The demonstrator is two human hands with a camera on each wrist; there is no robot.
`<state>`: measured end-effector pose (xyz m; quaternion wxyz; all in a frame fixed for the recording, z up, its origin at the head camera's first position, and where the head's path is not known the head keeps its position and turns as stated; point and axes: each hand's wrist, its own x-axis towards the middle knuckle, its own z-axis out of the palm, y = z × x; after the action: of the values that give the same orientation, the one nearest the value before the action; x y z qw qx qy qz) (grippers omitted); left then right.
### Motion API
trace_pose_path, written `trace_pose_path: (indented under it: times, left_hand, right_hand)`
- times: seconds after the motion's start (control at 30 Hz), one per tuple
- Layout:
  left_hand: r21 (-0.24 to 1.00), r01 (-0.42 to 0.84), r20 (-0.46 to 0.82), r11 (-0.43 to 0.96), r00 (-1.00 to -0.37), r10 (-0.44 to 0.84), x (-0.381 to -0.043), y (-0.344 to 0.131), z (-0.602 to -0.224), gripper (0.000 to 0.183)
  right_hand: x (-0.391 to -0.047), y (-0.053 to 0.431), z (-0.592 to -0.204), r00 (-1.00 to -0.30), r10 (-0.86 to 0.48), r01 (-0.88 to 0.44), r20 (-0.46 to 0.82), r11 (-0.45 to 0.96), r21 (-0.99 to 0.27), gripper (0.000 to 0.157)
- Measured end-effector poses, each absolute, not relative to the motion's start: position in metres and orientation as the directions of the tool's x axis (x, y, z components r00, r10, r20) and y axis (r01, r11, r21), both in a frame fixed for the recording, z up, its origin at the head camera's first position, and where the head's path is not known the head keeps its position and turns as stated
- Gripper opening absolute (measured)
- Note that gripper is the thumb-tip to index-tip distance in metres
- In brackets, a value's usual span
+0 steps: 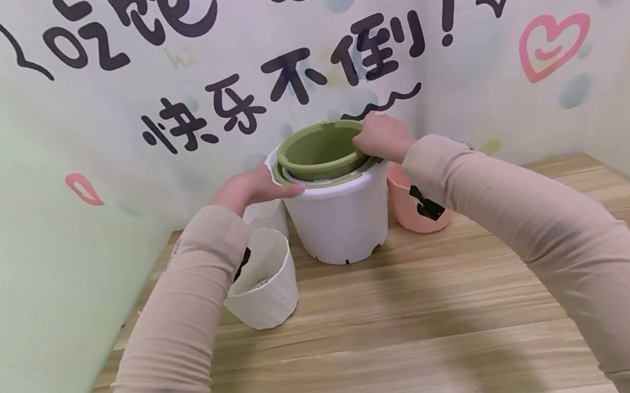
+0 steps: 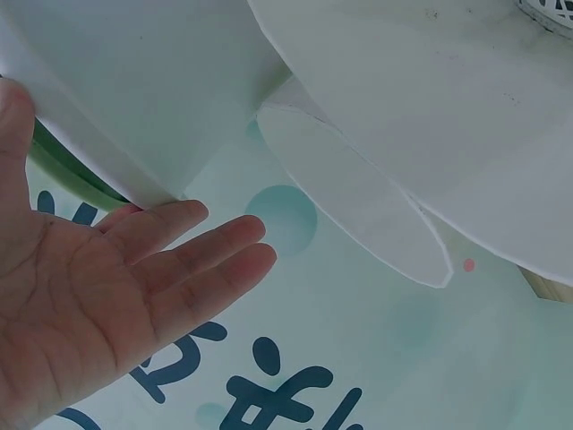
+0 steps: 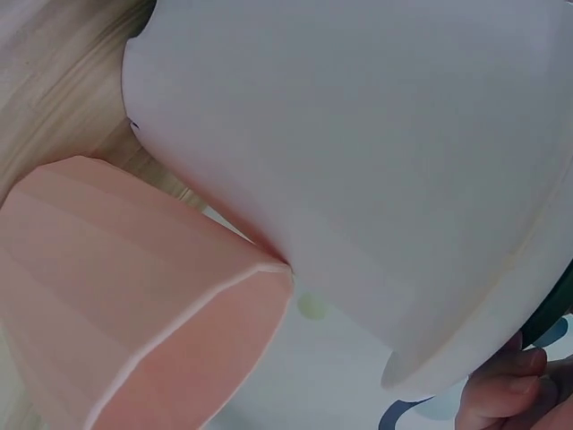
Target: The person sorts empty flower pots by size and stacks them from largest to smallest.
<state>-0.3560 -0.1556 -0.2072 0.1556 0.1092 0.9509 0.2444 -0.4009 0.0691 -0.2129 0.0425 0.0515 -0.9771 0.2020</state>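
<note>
A large white flower pot stands upright near the back wall, with more pot rims nested inside its mouth. A green flower pot sits at the top of the stack, its rim raised above the white one. My right hand grips the green pot's right rim; in the right wrist view its curled fingers show beside the white rim. My left hand rests at the stack's left rim, thumb along the front edge. The left wrist view shows several of its fingers straight beside the white pot.
A small white pot stands front left of the stack, with another white pot behind it. Close on the right is a pink pot, partly behind my right sleeve. The wooden table meets a printed cloth wall.
</note>
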Motion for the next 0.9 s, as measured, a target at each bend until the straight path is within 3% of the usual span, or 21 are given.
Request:
trace_pose_path:
  times: [0.33, 0.6, 0.73, 0.9]
  left_hand:
    - [0.498, 0.120, -0.255, 0.859, -0.926, 0.277, -0.354, -0.156, -0.205, 0.077]
    - [0.498, 0.091, -0.276, 0.862, -0.926, 0.257, -0.353, -0.154, -0.204, 0.080]
    - [0.497, 0.101, -0.272, 0.862, -0.925, 0.266, -0.354, -0.154, -0.204, 0.079]
    - [0.483, 0.111, -0.266, 0.869, -0.926, 0.267, -0.354, -0.155, -0.204, 0.079]
  right_hand:
    - [-0.409, 0.085, -0.208, -0.975, -0.173, -0.217, 0.143, 0.886, -0.409, 0.028]
    - [-0.412, 0.130, -0.202, -0.965, -0.072, -0.191, 0.254, 0.855, -0.482, 0.029]
    - [-0.411, 0.160, -0.211, -0.972, -0.035, -0.148, 0.234, 0.863, -0.484, 0.029]
    - [-0.406, 0.187, -0.229, -0.985, -0.042, -0.123, 0.170, 0.857, -0.501, 0.047]
